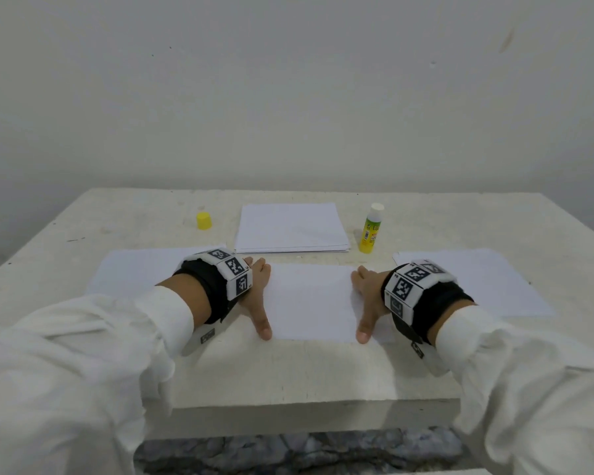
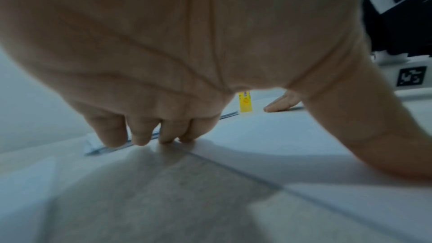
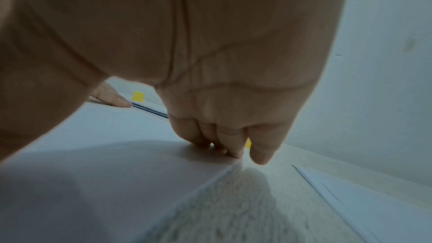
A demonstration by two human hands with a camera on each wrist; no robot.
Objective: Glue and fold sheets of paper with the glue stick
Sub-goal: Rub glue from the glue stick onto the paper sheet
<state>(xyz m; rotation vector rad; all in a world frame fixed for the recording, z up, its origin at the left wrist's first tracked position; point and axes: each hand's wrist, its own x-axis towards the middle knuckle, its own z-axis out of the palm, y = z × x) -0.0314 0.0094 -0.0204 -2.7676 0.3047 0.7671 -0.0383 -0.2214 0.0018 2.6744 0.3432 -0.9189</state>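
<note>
Paper point(image 1: 311, 299) lies centre frame, long axis side to side, between both hands: left hand point(image 1: 256, 296) and right hand point(image 1: 367, 299) press its ends, fingers together, thumbs spread along the edges.

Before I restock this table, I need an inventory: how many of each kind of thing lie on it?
Glue stick, uncapped: 1
Yellow cap: 1
Paper stack: 1
Separate paper pieces: 3: centre, left, right
Total: 6
</note>
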